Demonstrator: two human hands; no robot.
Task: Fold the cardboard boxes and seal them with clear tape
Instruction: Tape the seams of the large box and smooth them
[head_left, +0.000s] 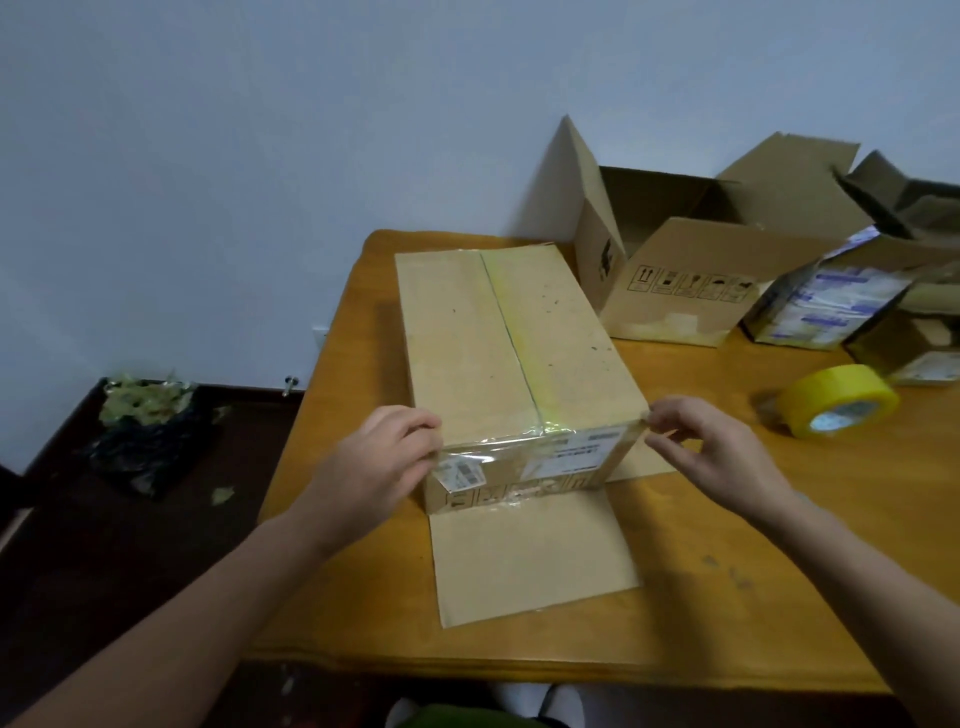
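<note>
Left hand (387, 457) presses flat on the near-left corner of the long brown cardboard box (511, 348) mid-worktop, top seam already taped. Right hand (706, 447) pinches the clear tape strip (524, 441) at the near-right corner, smoothing it across. Further right, the yellow-tinted tape roll (836, 400) waits; open boxes (675, 260) behind look unsealed.

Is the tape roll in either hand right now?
No. The yellow tape roll lies on the table beyond the right hand, while both hands press clear tape at the box edge.
</note>
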